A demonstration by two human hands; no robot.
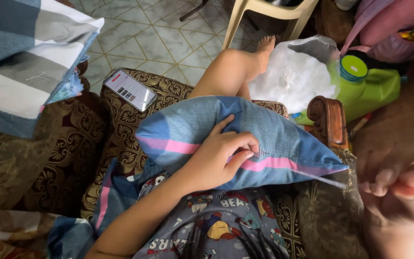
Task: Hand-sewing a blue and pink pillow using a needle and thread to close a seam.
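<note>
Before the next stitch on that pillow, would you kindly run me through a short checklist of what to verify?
1. Left hand pins the seam of the pillow: ok, fingers press on the pink stripe.
2. Thread runs taut from the seam to the right hand: ok.
3. Right-hand grip on the needle: cannot tell, the hand is blurred and no needle shows.
4. Pillow supported on the lap: ok.
5. Stuffing within reach: ok, the white bag lies beside the armrest.
6. Phone away from the work: ok, it lies on the cushion.
</note>
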